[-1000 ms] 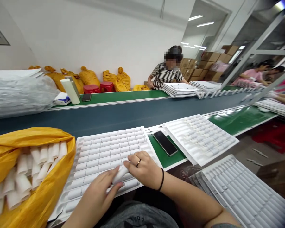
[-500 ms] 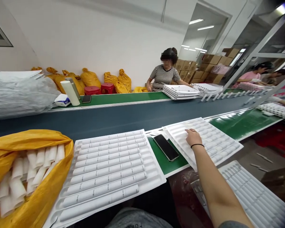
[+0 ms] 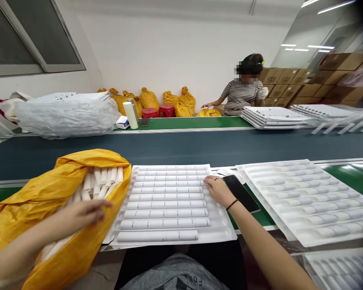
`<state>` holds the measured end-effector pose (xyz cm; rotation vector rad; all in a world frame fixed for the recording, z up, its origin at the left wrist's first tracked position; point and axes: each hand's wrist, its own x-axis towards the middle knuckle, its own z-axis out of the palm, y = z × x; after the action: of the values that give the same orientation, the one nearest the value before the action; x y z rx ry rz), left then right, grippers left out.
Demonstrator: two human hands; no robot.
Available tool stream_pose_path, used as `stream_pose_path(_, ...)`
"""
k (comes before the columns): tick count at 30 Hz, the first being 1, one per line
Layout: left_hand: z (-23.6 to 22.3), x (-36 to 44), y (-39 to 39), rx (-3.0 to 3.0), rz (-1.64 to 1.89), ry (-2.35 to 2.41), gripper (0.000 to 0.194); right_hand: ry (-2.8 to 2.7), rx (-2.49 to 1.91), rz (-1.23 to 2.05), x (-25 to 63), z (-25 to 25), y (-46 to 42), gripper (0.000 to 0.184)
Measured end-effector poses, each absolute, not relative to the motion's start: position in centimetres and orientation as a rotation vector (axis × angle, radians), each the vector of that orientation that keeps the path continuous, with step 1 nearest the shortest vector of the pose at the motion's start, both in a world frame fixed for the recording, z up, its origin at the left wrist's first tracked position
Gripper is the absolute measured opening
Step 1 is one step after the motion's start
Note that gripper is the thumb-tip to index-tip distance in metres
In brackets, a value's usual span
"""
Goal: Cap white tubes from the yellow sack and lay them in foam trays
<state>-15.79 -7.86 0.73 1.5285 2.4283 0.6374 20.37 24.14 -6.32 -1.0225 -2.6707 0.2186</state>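
A white moulded tray (image 3: 220, 227) lies before me, with rows of white paper tubes (image 3: 169, 204) bearing small dark marks in its grooves. My right hand (image 3: 219, 190) rests at the tray's right side, its fingertips against the right end of one upper row and nothing seen in its grasp. To the left, my left hand (image 3: 86, 215), a little blurred, hovers over the front of a yellow sack (image 3: 87, 245) with its fingers stretched towards the tray. Plain white tubes (image 3: 101, 177) fill the sack's mouth.
A black phone (image 3: 241, 193) lies right of the tray. Beyond it sits another tray (image 3: 251, 181) of tubes, with a further tray (image 3: 313, 268) lower down. A dark conveyor belt (image 3: 181, 147) runs behind. Across it, a person in a striped top stands by stacked trays (image 3: 275, 114).
My view has swung left and levelled. My right hand has left the right-hand tray for the near tray's right side. My left hand has come into view over the sack.
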Motion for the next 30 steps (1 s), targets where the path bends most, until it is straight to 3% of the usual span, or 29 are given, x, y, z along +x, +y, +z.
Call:
stream_pose_path(1,1.7,-18.2,-6.6,1.509,0.386,2.376,0.029,-2.685,-1.039,0.221,19.5,-6.4,24.0,0.029)
stream_pose_path(3,2.5,-22.0,-3.8,1.51,0.249,2.592,0.03,-2.701,-1.09,0.212,18.4,-6.4,24.1,0.029)
stream_pose_path(10,-1.1,-25.5,0.5,1.562,0.174,2.683,0.052,-2.667,-1.167,0.187,18.4,-6.2,24.5,0.024)
stream_pose_path(14,-2.5,-25.8,0.4,1.659,0.118,2.578,0.047,-2.589,-1.147,0.232,19.8,-6.7,23.9,0.03)
stream_pose_path(24,0.5,-23.6,0.4,1.83,0.322,2.524,0.025,-2.097,-1.073,0.747,23.9,-7.1,21.1,0.046)
stream_pose_path(30,2.2,-13.8,0.6,1.973,0.623,2.346,0.041,-2.106,-0.825,1.025,21.8,-5.1,17.2,0.039)
